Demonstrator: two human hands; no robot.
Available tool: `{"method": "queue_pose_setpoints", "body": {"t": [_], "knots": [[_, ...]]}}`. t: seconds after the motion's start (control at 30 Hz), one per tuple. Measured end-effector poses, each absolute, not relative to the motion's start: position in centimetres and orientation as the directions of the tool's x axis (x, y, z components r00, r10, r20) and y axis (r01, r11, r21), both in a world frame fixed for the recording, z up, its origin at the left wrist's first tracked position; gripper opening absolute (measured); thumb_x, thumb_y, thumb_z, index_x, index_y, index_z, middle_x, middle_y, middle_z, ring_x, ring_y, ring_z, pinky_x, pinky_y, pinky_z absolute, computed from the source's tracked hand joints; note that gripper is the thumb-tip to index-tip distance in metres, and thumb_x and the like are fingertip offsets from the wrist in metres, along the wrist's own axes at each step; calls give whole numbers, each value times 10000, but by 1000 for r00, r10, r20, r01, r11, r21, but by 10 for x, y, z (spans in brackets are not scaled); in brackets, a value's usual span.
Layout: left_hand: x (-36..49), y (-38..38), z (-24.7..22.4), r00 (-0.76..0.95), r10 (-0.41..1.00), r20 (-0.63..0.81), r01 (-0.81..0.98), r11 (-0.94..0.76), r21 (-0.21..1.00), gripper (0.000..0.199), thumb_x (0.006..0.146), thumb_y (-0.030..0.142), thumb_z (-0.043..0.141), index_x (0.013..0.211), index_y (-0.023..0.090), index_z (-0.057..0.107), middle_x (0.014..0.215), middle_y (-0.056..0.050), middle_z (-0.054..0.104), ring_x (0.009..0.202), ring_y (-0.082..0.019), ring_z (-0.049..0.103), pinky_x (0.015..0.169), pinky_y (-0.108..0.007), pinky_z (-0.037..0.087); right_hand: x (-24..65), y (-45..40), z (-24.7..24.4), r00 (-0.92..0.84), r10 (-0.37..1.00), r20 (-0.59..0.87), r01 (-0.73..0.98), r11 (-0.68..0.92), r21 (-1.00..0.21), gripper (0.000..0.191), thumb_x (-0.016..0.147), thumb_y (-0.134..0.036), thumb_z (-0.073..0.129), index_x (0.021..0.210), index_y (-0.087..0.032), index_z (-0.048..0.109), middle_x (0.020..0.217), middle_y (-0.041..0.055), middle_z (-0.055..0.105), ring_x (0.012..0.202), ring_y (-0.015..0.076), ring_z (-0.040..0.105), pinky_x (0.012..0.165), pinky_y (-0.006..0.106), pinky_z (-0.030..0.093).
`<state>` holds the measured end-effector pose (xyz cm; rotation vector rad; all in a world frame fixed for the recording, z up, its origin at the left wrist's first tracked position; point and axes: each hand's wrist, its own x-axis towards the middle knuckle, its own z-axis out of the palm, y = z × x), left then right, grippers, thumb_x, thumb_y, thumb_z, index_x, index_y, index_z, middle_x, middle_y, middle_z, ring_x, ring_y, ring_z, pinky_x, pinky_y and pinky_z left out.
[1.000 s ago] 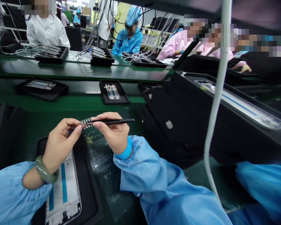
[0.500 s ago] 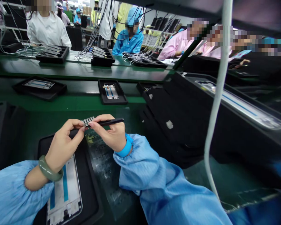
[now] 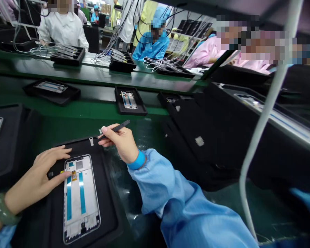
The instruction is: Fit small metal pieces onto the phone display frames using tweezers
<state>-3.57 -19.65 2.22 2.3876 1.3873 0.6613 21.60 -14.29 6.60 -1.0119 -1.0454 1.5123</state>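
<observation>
A white phone frame (image 3: 80,199) with a silver rim and blue strips lies in a black tray (image 3: 107,220) in front of me. My left hand (image 3: 38,181) rests at the frame's left edge, fingers apart, with the thumb tip beside a small gold part (image 3: 73,175) on the frame. My right hand (image 3: 119,143) pinches black tweezers (image 3: 116,128) above the tray's top right corner. Something tiny and pale (image 3: 100,131) sits near their tip, too small to tell what it is. A small white tag (image 3: 91,141) lies on the tray's upper rim.
A clear plastic sheet (image 3: 119,182) lies under my right forearm. Black trays with phone frames stand on the green bench ahead, and a slanted black panel (image 3: 204,148) fills the right. A white cable (image 3: 263,144) hangs there. Co-workers in gowns sit beyond.
My left hand has let go of the small perforated strip and moved down to the phone frame. The strip no longer shows. The gold part now shows on the frame, and the view has shifted.
</observation>
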Motion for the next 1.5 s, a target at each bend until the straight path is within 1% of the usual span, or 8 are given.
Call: {"method": "queue_pose_setpoints", "body": {"t": [0.2, 0.43, 0.7, 0.93, 1.13, 1.27, 1.37, 1.5], "knots": [[-21, -208, 19, 442, 848, 291, 729, -529, 434, 292, 790, 389, 568, 1050, 261, 530, 1267, -53, 504, 1275, -251, 345, 1035, -471, 309, 188, -153, 51, -289, 939, -185, -220, -253, -942, 305, 644, -406, 706, 704, -134, 583, 656, 18, 677, 515, 108, 651, 465, 167, 509], [-17, -213, 19, 499, 841, 207, 770, -540, 340, 315, 776, 458, 559, 1010, 247, 549, 1199, -61, 559, 1203, -246, 443, 1074, -518, 226, 179, -160, 34, -233, 950, -208, -175, -251, -952, 341, 615, -423, 719, 675, -132, 553, 599, 11, 652, 494, 133, 648, 472, 215, 538], [-5, -224, 14, 338, 912, 234, 806, -409, 428, 239, 789, 434, 548, 898, 225, 506, 1119, -68, 605, 1148, -240, 500, 1047, -521, 256, 167, -162, 26, -227, 955, -190, -19, -200, -980, 352, 642, -472, 683, 685, -159, 527, 527, -13, 611, 542, 169, 671, 495, 240, 552], [-4, -225, 12, 313, 924, 221, 800, -381, 464, 237, 791, 416, 550, 923, 226, 501, 1118, -71, 598, 1157, -247, 485, 1007, -508, 314, 167, -164, 21, -241, 958, -154, 32, -151, -988, 336, 678, -480, 651, 700, -167, 533, 563, -6, 620, 576, 183, 680, 508, 261, 557], [-9, -221, 9, 307, 910, 281, 802, -406, 439, 276, 823, 377, 516, 1047, 217, 503, 1115, -72, 599, 1105, -227, 509, 1006, -450, 331, 167, -162, 26, -165, 972, -168, -62, -180, -982, 351, 652, -479, 674, 668, -158, 533, 562, 1, 626, 548, 167, 672, 499, 245, 560], [-8, -208, 13, 319, 882, 346, 847, -429, 313, 238, 837, 324, 485, 1047, 233, 547, 962, -35, 640, 926, -208, 568, 995, -453, 324, 167, -160, 27, -150, 974, -170, -113, -188, -976, 349, 642, -475, 685, 679, -157, 545, 532, -8, 612, 558, 174, 676, 498, 242, 564], [-4, -198, 18, 350, 872, 341, 875, -434, 213, 211, 833, 301, 467, 997, 238, 583, 871, -23, 640, 849, -211, 571, 972, -470, 328, 167, -160, 27, -141, 977, -161, -129, -179, -975, 339, 648, -470, 683, 680, -161, 546, 517, -14, 602, 556, 173, 675, 491, 234, 563], [1, -192, 21, 318, 902, 292, 870, -401, 289, 204, 824, 299, 457, 943, 219, 602, 842, -51, 621, 846, -245, 561, 920, -490, 356, 166, -159, 26, -138, 979, -152, -142, -171, -975, 330, 651, -461, 683, 671, -162, 544, 520, -15, 602, 550, 171, 674, 493, 239, 566]]}}
